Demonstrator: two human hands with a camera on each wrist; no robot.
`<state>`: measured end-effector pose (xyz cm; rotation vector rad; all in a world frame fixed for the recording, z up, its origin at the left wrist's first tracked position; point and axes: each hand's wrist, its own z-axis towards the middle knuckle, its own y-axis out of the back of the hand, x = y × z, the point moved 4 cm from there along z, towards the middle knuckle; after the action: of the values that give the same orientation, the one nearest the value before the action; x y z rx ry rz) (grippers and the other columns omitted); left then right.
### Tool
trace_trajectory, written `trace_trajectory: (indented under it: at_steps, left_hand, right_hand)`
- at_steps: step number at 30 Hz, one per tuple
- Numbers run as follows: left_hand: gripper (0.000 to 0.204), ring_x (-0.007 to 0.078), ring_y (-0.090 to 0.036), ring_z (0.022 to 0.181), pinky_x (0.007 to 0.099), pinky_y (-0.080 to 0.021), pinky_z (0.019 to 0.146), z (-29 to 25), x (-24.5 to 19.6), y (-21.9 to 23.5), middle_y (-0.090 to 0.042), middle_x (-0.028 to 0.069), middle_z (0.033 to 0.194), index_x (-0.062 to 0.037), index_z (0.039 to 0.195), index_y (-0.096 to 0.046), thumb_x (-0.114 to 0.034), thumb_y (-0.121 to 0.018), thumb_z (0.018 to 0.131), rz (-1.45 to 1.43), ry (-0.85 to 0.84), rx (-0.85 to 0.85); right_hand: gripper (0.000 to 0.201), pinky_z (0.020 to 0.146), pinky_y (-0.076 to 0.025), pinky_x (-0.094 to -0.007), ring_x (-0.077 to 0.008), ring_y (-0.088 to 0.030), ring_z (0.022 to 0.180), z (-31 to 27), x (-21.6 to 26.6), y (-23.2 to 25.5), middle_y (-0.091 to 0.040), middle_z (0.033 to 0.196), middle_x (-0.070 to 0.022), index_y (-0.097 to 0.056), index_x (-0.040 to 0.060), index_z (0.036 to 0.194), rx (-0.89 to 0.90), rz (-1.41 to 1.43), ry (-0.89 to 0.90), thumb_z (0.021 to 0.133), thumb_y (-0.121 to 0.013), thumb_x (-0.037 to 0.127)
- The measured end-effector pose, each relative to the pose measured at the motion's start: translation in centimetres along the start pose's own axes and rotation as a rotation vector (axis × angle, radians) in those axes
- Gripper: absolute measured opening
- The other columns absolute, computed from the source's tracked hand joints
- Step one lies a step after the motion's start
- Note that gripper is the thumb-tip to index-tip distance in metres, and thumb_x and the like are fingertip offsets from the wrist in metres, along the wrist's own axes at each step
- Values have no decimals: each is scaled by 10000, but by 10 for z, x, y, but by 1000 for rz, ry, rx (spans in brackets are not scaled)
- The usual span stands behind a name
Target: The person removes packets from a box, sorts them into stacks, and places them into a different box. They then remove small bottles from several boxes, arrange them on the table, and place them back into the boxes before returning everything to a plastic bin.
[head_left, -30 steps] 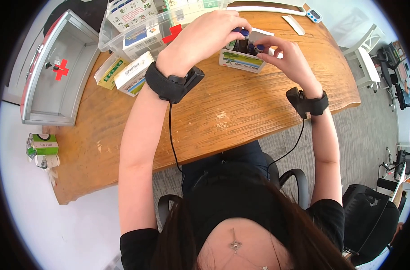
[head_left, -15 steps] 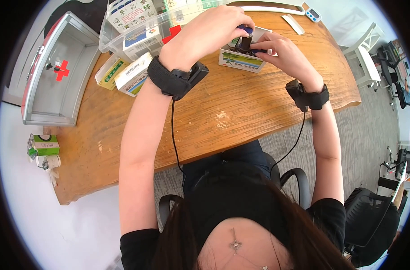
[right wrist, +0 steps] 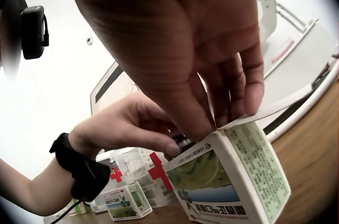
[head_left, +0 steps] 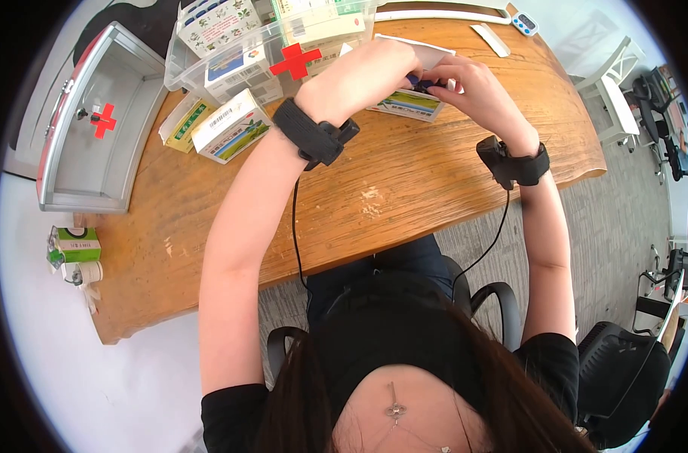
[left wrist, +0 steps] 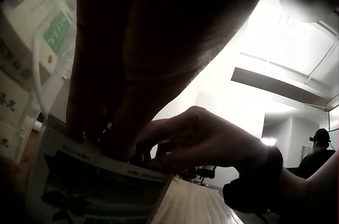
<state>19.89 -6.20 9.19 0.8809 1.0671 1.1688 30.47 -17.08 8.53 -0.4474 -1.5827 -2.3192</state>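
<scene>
An opened white medicine carton (head_left: 409, 107) with a green landscape print stands on the wooden table, holding small dark bottles with blue caps. Over its mouth, my left hand (head_left: 374, 74) grips one bottle (head_left: 413, 78) low in the opening; that hand's fingertips are mostly hidden in the head view. Its thumb shows beside the dark glass in the right wrist view. My right hand (head_left: 476, 90) reaches in from the other side, thumb and index finger around a second blue cap (head_left: 432, 84). Its other fingers hang behind the raised carton flap (right wrist: 280, 107).
Left of the carton are a clear bin (head_left: 208, 87) of medicine boxes, a similar closed carton (head_left: 233, 128) and a yellow-green box (head_left: 185, 124). An open first-aid case (head_left: 121, 192) stands at the left edge. A white strip (head_left: 491, 40) and a timer (head_left: 526, 24) lie back right.
My left hand has brought its raised bottle down into the carton, its wrist shifting right and turning over. My right hand stays at the carton with little movement.
</scene>
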Motion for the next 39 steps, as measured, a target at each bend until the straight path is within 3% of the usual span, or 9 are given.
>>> trace_trajectory:
  at_steps: [12, 15, 17, 19, 20, 23, 29, 36, 39]
  left_hand:
    - [235, 301, -607, 861, 370, -495, 753, -15, 2, -4, -636, 134, 954, -46, 1057, -649, -127, -608, 841, -160, 137, 58]
    - [225, 254, -621, 852, 335, -497, 744, -32, -10, 13, -627, 101, 993, -57, 1074, -643, -124, -590, 866, -106, 77, -174]
    - [245, 200, -616, 911, 296, -488, 736, -47, -6, 28, -601, 75, 1057, -86, 1116, -619, -137, -598, 877, -196, 252, -461]
    - [300, 190, -603, 954, 287, -481, 739, -60, 5, 25, -591, 77, 1085, -98, 1157, -588, -165, -626, 867, -121, 325, -600]
    - [364, 179, -589, 997, 278, -475, 741, -67, 10, 23, -581, 79, 1114, -109, 1197, -557, -194, -654, 856, -46, 397, -740]
    - [551, 198, -560, 1063, 289, -477, 755, -64, 34, -5, -550, 110, 1191, -106, 1288, -455, -248, -705, 817, -288, 513, -688]
    - [641, 220, -584, 1041, 325, -493, 822, -44, 19, -4, -547, 140, 1206, -69, 1321, -361, -263, -705, 815, -423, 534, -542]
    - [621, 221, -590, 1026, 335, -500, 836, -48, 25, -25, -526, 151, 1233, -75, 1323, -361, -201, -701, 818, -508, 470, -665]
    - [626, 214, -590, 1025, 326, -507, 828, -51, 20, -23, -517, 152, 1237, -76, 1330, -353, -161, -699, 815, -555, 488, -683]
  right_hand:
    - [178, 720, -508, -311, -232, -623, 805, -9, 6, 6, -651, 882, -92, -669, 52, 983, -81, 95, 40, 811, -651, 92]
    - [167, 709, -509, -305, -221, -622, 837, -25, 8, 23, -650, 931, -77, -666, 60, 992, -321, 60, 38, 833, -639, 99]
    - [169, 697, -515, -293, -189, -634, 823, -36, -3, 26, -660, 909, -76, -663, 53, 996, -378, 90, -19, 860, -640, 150]
    - [231, 689, -523, -282, -157, -643, 800, -50, -27, 21, -666, 883, -82, -649, 35, 1019, -456, 245, -406, 869, -652, 210]
    - [363, 672, -525, -269, -144, -648, 769, -54, -41, 14, -666, 849, -93, -623, -1, 1032, -429, 255, -433, 850, -679, 309]
    - [474, 630, -518, -258, -150, -650, 732, -52, -45, -4, -660, 837, -103, -599, -26, 1039, -261, 398, -565, 817, -699, 381]
    - [721, 599, -514, -273, -173, -650, 692, -24, -37, -16, -651, 835, -152, -542, -39, 1064, -242, 369, -633, 691, -747, 542]
    - [779, 655, -527, -330, -250, -655, 823, -19, -40, -21, -648, 908, -189, -489, -9, 1145, -249, 115, -536, 652, -780, 519]
    - [748, 627, -522, -304, -209, -646, 801, -20, -36, -15, -642, 902, -158, -506, -2, 1126, -262, 163, -527, 659, -780, 513]
